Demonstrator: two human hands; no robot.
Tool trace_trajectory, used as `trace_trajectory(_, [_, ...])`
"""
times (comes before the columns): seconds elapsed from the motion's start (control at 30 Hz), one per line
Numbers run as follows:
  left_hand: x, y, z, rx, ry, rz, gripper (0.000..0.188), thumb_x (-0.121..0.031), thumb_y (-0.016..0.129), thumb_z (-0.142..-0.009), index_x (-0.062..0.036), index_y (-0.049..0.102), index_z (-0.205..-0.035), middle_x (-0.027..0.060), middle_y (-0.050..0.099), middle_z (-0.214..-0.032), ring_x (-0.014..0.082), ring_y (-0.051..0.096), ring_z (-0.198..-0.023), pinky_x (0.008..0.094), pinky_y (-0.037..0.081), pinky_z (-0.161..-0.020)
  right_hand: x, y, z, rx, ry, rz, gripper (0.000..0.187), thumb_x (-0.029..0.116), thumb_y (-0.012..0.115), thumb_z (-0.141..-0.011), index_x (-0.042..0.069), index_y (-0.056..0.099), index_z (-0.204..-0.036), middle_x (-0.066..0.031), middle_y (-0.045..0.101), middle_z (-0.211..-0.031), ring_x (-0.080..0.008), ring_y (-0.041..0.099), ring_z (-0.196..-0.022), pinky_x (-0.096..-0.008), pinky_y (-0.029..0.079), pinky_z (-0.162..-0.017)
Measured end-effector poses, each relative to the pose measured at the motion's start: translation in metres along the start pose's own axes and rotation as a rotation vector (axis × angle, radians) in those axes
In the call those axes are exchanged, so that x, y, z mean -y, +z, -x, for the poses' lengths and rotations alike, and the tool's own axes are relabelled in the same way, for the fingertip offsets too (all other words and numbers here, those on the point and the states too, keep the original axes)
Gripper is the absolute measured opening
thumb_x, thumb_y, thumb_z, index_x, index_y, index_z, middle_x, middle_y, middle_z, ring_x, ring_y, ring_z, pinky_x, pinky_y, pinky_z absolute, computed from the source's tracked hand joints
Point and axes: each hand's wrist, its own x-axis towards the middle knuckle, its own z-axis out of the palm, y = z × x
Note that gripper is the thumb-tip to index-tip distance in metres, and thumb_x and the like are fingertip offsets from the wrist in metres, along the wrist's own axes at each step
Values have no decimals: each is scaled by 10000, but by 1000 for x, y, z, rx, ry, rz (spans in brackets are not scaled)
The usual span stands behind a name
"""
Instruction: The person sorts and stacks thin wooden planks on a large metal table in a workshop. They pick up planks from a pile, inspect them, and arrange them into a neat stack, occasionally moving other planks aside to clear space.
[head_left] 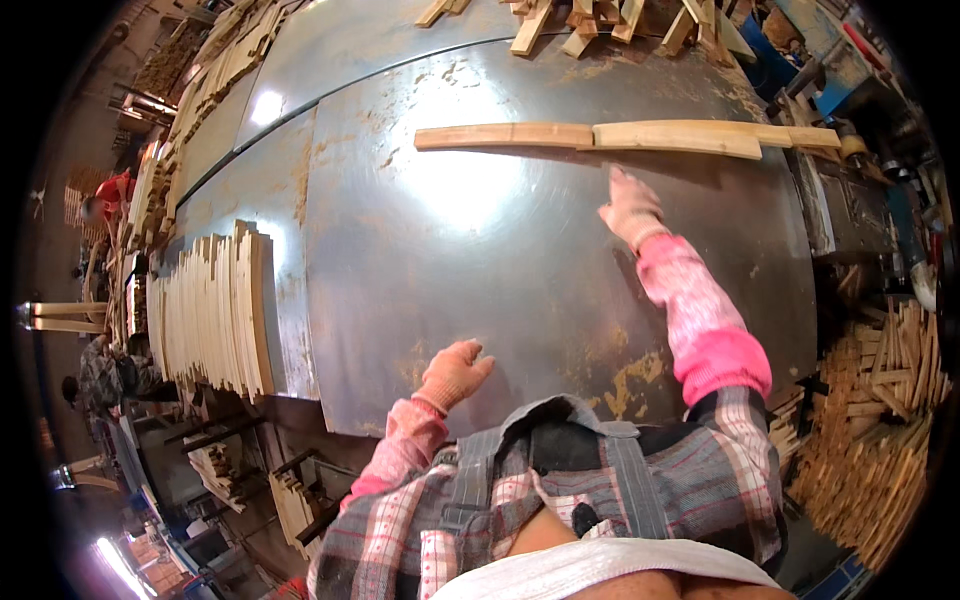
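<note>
My right hand (632, 206) reaches forward over the metal tabletop, fingers stretched toward the wooden strips, with no object visible in it. Just beyond its fingertips, a reddish-brown wooden strip (503, 135) lies end to end with a paler, wider wooden piece (680, 137). Further right, a narrower light strip (812, 138) runs on to a machine at the table's edge. Near the front edge, my left hand (453, 376) hovers over or rests on the metal, thumb apart from loosely bent fingers, holding nothing visible. Both forearms wear pink sleeves.
A row of pale wooden strips (212, 310) lies at the left. Several offcuts (580, 25) are heaped along the far edge. The machine (855, 150) stands at the right, with stacked wood (880, 460) below it. A person in red (115, 190) is at the far left.
</note>
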Motion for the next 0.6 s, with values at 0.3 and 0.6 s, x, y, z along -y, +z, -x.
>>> trace_trajectory(0.3, [30,41,-10,-298,-122,403,395,-357,720,-930,6,690,-1084,105,740,-931,255,693,-832,393,556,-788,101,50,-186,254,-154,226,586,203,709,-919,167,490,-1462,-109,664,-1333,-296,627,-1237,-514,493,-952])
trace_trajectory(0.6, [24,1,-145,-271,-360,1602,240,-287,680,-969,-69,641,-1061,46,638,-834,173,628,-690,327,543,-634,156,94,46,420,-482,-99,434,398,747,-779,75,715,-1068,-167,732,-1079,-293,661,-1102,-439,452,-945])
